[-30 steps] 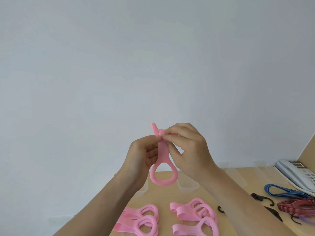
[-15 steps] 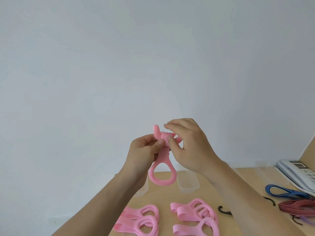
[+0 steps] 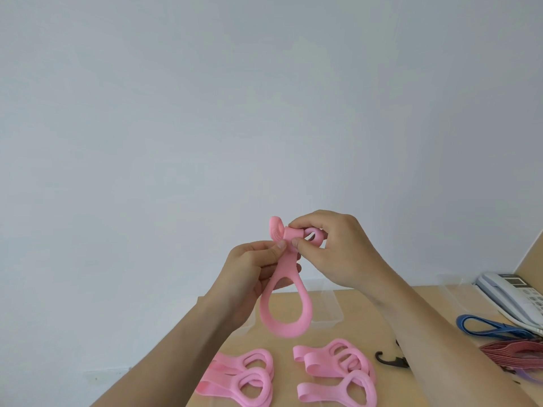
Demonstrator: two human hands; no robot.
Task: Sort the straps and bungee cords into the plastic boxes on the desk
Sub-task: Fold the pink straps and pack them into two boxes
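Note:
I hold a pink strap point(image 3: 283, 311) up in front of the wall, its big loop hanging down over the desk. My left hand point(image 3: 252, 268) pinches the strap's neck between thumb and fingers. My right hand point(image 3: 335, 248) pinches the folded top end, where a small loop pokes out by the fingers. Several more pink straps point(image 3: 335, 365) lie on the desk below. A clear plastic box point(image 3: 329, 306) stands behind the hanging loop. A blue bungee cord point(image 3: 487, 331) and red bungee cords point(image 3: 517, 355) lie at the right.
A wooden desk point(image 3: 367, 324) fills the lower right. A white desk phone point(image 3: 511, 298) sits at its far right edge, beside another clear box point(image 3: 452, 284). A black hook point(image 3: 390, 361) lies beside my right forearm. A pale wall fills the rest.
Both hands have shifted slightly, and my right hand has folded the strap's top end over, so a small loop now shows by its fingers. The hanging loop has swung a little.

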